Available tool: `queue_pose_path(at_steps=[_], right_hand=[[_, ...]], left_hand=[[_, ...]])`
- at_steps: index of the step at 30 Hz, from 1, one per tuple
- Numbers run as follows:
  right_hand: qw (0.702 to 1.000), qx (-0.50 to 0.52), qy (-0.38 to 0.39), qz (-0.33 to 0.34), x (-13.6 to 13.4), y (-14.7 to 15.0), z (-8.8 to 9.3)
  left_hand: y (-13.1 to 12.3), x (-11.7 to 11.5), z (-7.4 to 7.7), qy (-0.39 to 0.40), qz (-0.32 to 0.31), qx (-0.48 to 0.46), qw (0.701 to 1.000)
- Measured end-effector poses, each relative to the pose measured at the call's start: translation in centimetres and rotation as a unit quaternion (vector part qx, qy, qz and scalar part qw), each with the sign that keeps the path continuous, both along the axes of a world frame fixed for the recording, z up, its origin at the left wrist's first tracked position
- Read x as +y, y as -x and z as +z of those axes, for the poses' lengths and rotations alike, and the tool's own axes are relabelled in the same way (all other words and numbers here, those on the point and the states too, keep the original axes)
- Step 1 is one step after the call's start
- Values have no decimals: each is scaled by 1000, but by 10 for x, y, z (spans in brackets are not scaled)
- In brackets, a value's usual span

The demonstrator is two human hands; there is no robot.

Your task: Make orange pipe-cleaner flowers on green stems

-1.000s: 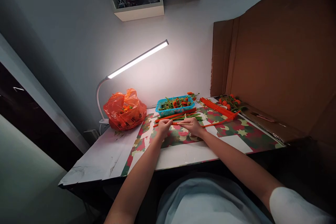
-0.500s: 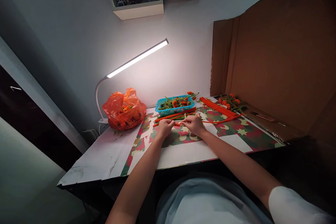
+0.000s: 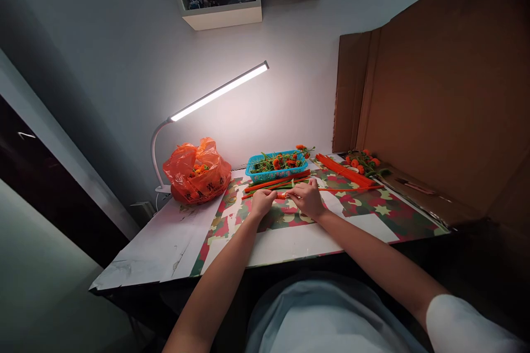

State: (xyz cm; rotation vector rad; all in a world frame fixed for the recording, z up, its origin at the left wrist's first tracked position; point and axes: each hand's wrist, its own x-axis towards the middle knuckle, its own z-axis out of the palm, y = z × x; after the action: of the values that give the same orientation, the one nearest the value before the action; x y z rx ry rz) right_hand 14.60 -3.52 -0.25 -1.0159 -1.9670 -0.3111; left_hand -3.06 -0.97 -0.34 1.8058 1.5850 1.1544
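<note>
My left hand [image 3: 262, 202] is closed in a pinch on an orange pipe cleaner [image 3: 282, 196], low over the table. At its right, my right hand [image 3: 307, 198] pinches the same pipe cleaner, and the short stretch between the hands looks coiled. A long tail of orange runs out rightward past my right hand. Just behind my fingers lie orange and green pipe cleaners [image 3: 269, 185] side by side. The fingertips are too small to show the exact grip.
Behind the hands stands a blue basket [image 3: 253, 177] of orange flowers with green stems. An orange plastic bag [image 3: 202, 185] sits left, under a lit lamp [image 3: 221, 91]. Rightward lie an orange pipe-cleaner bundle [image 3: 343, 171], more orange flowers [image 3: 361, 162] and a tall cardboard panel [image 3: 434, 99].
Both hands keep hold of the orange pipe cleaner in nearly the same place. Its tail at the right has swung slightly. The view has shifted a little.
</note>
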Motion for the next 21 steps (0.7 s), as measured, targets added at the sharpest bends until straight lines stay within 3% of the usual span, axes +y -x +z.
queue_pose_path(at_steps=[14, 21], right_hand=[[997, 33, 48, 46, -4, 15, -7], [998, 42, 12, 34, -8, 17, -5]], left_hand=[[1, -4, 1, -26, 77, -43, 996], [1, -2, -2, -32, 78, -141, 986]])
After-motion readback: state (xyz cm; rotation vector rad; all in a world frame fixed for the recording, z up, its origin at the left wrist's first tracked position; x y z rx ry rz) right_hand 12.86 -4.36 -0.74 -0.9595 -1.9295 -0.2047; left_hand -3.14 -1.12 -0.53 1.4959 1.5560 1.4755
